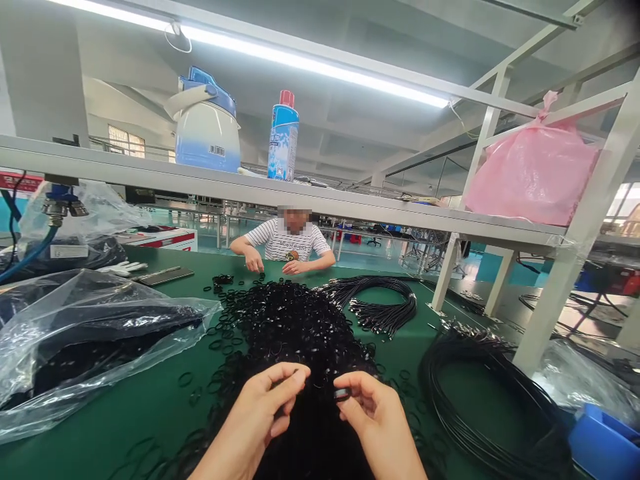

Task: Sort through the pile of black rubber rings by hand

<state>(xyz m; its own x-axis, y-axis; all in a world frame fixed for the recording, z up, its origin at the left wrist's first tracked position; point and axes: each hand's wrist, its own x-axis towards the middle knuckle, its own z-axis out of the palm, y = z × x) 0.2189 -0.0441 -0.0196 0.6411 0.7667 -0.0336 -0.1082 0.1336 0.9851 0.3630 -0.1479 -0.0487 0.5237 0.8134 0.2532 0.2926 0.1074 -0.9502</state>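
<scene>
A large heap of small black rings covers the middle of the green table, and both my hands are raised over its near part. Between the thumb and forefinger of my right hand is a black ring, seen nearly edge-on. My left hand is pinched closed at the same height, a short gap to the left. A tiny dark bit shows at its fingertips, too small to name. Loose rings lie scattered along the heap's left side.
Across the table sits a person in a striped shirt, fingers at the rings. Coiled black cables and a larger coil lie right, by a blue bin. A clear plastic bag lies left. A shelf crosses overhead.
</scene>
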